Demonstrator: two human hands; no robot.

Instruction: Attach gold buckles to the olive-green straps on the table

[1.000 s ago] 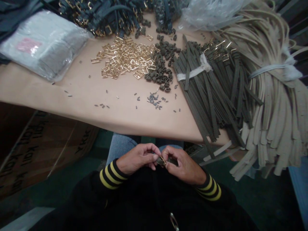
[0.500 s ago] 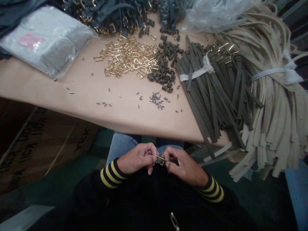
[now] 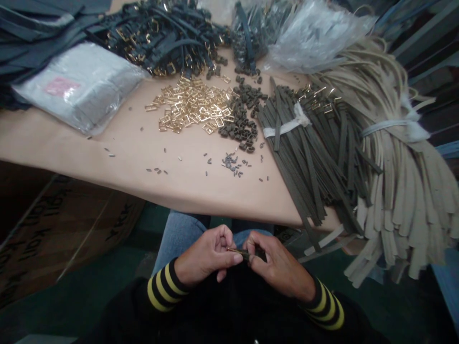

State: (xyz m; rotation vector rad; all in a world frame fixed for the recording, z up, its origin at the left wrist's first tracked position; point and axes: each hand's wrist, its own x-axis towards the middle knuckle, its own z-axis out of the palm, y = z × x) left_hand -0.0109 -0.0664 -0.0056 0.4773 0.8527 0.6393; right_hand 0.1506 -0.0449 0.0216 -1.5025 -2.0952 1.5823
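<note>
In front of my lap, my left hand (image 3: 211,253) pinches a gold buckle (image 3: 233,250) between thumb and fingers. The buckle is turned nearly edge-on, so little of its frame shows. A dark olive strap piece (image 3: 245,256) meets the buckle; my right hand (image 3: 274,260) is closed on it, its fingers curled and hiding most of it. On the table beyond lie a heap of gold buckles (image 3: 195,105), a pile of dark olive loops (image 3: 247,107) and a scatter of small dark bits (image 3: 231,162).
Bundled olive straps (image 3: 304,157) and tied beige straps (image 3: 401,191) overhang the table (image 3: 143,186) on the right. Behind are navy straps with buckles (image 3: 168,38) and a clear plastic bag (image 3: 315,38). A wrapped packet (image 3: 82,88) lies left, above a cardboard box (image 3: 82,229).
The buckle has tilted from showing its rectangular face to nearly edge-on, and my left thumb now lies across it. The whole view has shifted, with the table lower in the picture.
</note>
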